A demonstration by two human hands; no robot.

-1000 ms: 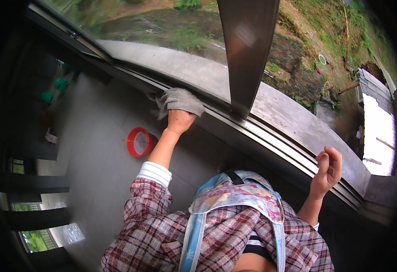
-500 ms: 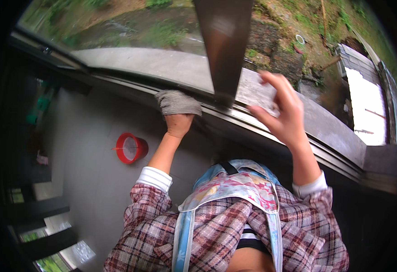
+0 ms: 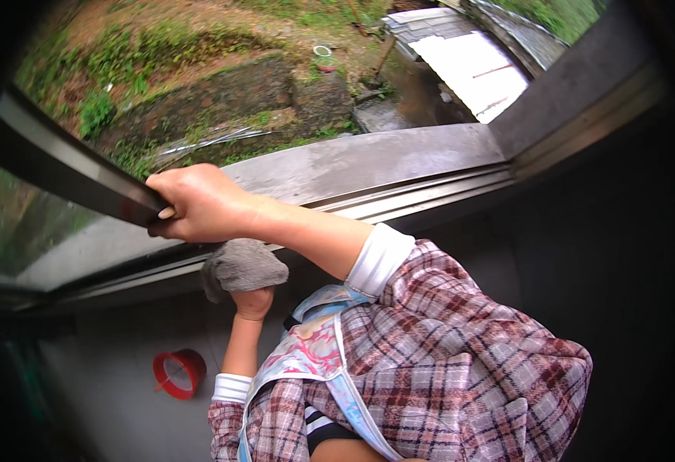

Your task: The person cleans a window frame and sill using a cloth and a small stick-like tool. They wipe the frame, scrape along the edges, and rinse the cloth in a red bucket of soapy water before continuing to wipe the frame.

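My right hand (image 3: 208, 203) reaches across to the left, its fingers closed round the edge of the dark upright window frame (image 3: 83, 165). Just below it, my left hand (image 3: 253, 303) is bent into a grey cloth (image 3: 246, 266), which covers most of its fingers. Cloth and hand are at the inner edge of the window track (image 3: 430, 189); whether the cloth touches the metal I cannot tell.
A red bucket (image 3: 193, 373) with pale liquid stands on the grey floor (image 3: 122, 393), lower left. Beyond the track runs a wet concrete ledge (image 3: 399, 160). A stone wall (image 3: 222, 100) and a metal-roofed shed (image 3: 472, 65) lie outside, lower down.
My right hand, open in the air before, has swung left and taken hold of the window frame. The view has turned right. My left hand still has the cloth.
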